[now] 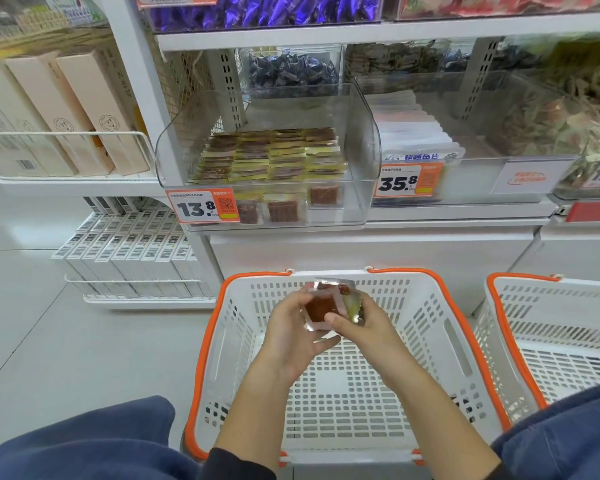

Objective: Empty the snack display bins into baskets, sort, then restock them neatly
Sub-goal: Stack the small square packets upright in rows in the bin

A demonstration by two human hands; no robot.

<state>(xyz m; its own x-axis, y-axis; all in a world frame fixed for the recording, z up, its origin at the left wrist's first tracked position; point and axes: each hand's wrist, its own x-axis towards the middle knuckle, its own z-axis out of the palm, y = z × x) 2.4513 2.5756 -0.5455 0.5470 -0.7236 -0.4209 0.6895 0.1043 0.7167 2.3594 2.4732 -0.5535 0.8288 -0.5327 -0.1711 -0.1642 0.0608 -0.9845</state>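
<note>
**A:** Orange-rimmed white basket (440,344), centre foreground, on the floor in front of the shelf. What is held over it?

**B:** Small snack packets (326,306), clear wrap with a brown square inside and a yellow-green edge. Both hands meet on them above the basket's far half. Left hand (291,330): fingers curled behind the packets, thumb below them. Right hand (357,323): thumb pressed on the front face, fingers wrapped round the right side. How many packets are in the bunch cannot be told.

**A:** And the basket's floor?

**B:** Bare white lattice where it shows. A second basket (548,327), same make, stands just beside it to the right, partly cut off by the frame edge.

**A:** Source of the packets?

**B:** Clear bin (368,143) on the shelf straight above, tagged 13.8 (201,206). Matching packets (271,157) lie in it in neat overlapping rows, with a few more standing upright against the front wall.

**A:** Neighbours?

**B:** To the right, a bin of white pouches (413,133) tagged 35.8; further right, blurred dried snacks. Behind, dark blue wrapped sweets (291,71). To the left, tall beige boxes (77,109) on a wire-railed shelf. Blue-clad knees frame the bottom corners.
</note>
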